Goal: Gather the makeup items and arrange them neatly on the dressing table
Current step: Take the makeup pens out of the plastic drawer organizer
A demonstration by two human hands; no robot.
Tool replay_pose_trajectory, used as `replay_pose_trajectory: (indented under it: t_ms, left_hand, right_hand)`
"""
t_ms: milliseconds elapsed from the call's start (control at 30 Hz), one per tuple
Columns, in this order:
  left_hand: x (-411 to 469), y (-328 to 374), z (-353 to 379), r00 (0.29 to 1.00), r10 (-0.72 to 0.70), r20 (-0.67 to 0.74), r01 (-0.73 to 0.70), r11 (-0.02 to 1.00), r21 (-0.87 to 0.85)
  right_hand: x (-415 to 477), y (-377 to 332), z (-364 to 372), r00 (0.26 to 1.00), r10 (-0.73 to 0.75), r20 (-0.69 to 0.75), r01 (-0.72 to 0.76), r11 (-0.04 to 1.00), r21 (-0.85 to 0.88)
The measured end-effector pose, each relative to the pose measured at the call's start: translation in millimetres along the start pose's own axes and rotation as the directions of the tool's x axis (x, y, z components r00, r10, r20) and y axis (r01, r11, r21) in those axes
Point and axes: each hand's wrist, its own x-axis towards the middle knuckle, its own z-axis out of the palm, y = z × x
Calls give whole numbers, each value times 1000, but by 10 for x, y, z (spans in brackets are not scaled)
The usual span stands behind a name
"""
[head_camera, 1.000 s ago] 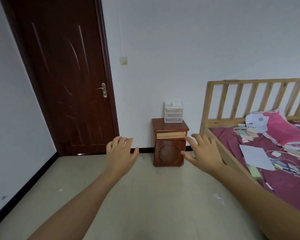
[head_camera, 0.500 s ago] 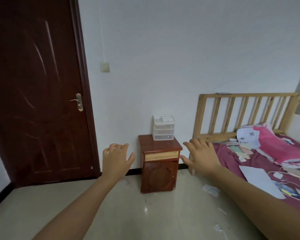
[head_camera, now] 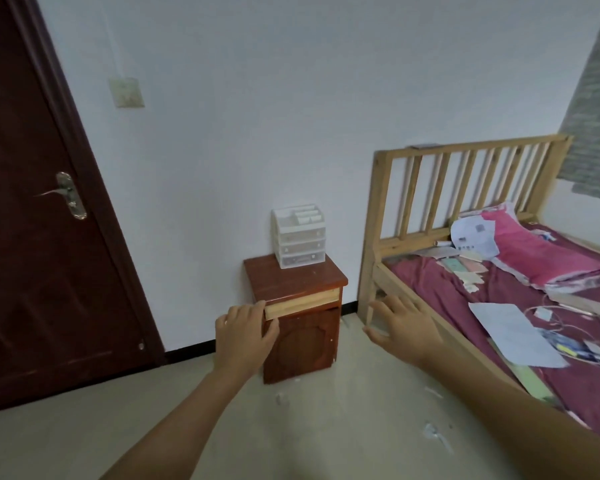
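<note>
hands empty, fingers spread: left hand [head_camera: 245, 336] before the nightstand [head_camera: 302, 317], right hand [head_camera: 404, 327] near the bed [head_camera: 430, 306].

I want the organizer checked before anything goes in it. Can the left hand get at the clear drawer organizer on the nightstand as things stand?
Probably yes. The left hand is empty and open, raised in front of the nightstand; the drawer organizer stands alone on top, nothing between them. How far off it is, I cannot tell.
</note>
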Motion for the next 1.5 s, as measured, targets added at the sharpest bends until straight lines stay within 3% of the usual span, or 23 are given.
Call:
replay_pose_trajectory:
  t_ms: [133, 500, 633, 900, 1000, 1133, 1500]
  left_hand:
    - [672, -46, 292, 998, 61, -28, -61, 998, 10]
    - [2321, -215, 1147, 995, -96, 35, 98, 994, -52]
    - [2614, -376, 1537, 978, -141, 156, 141, 990, 11]
    - [3523, -745, 2372, 959, -208, 191, 216, 976, -18]
    - [3936, -865, 2668, 943, -295, 157, 311, 946, -91]
    - [4487, -918, 3039, 926, -351, 142, 370, 917, -147]
    - [5061, -624, 3837, 807, -488, 332, 581, 755, -304]
  right_hand:
    - [724, 225, 141, 999, 37, -5, -37, 999, -16]
    - [2630, 666, 719, 1000, -21, 17, 19, 993, 119]
    - [3018, 749, 1064, 997, -49, 55, 41, 991, 131]
    - [4087, 935, 1503, 995, -44, 87, 35, 994, 101]
    - [4588, 1070, 1674, 985, 14, 173, -39, 990, 137]
    - [5134, 1218, 1957, 989, 26, 148, -48, 987, 152]
    - [5930, 1499, 2590, 954, 68, 292, -146, 956, 256]
